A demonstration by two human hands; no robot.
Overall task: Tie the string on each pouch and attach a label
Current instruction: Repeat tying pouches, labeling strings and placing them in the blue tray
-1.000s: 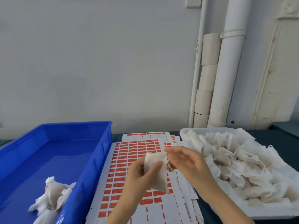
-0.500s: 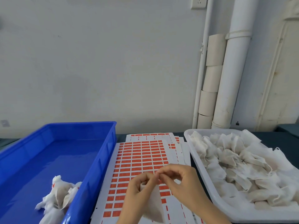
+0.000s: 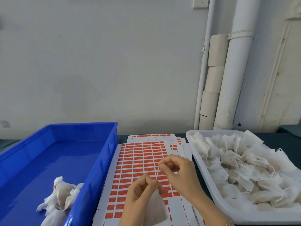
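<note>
**While the string is pulled taut, the tie is the weak point**

Since the blue crate (image 3: 107, 152) at the left holds only a few finished pouches (image 3: 60, 198), most of the job looks undone, and haste is a risk. Just right of it, sheets of red labels (image 3: 140, 157) lie overlapping on the dark worktop (image 3: 122, 139). A brushing wrist could slide them or lift a label early.

Near the middle, the left hand (image 3: 140, 191) pinches the gathered neck of the pouch (image 3: 156, 209) between thumb and fingertips, and the pouch hangs below it over the sheets. From that neck the string (image 3: 157, 171) runs straight up and right to the right hand (image 3: 179, 172). That hand's thumb and forefinger pinch the string while the other fingers curl in.

- **Too hard a pull:** it could snap so thin a thread or tear the light fabric.
- **A slack left grip:** the neck could open.
- **A slip at the right fingertips:** the tension would go and the tie would end up loose.

At the right, the white tray (image 3: 216, 132) is heaped with untied pouches (image 3: 236, 160). Their strings cross, so lifting one may drag others out.

The left fingers cover the neck, so I cannot tell whether a knot has formed. No second string end shows. The label print is too small to read, and what fills the pouches is hidden. The near edge cuts off both forearms, and the crate and tray run out of view at the sides.
</note>
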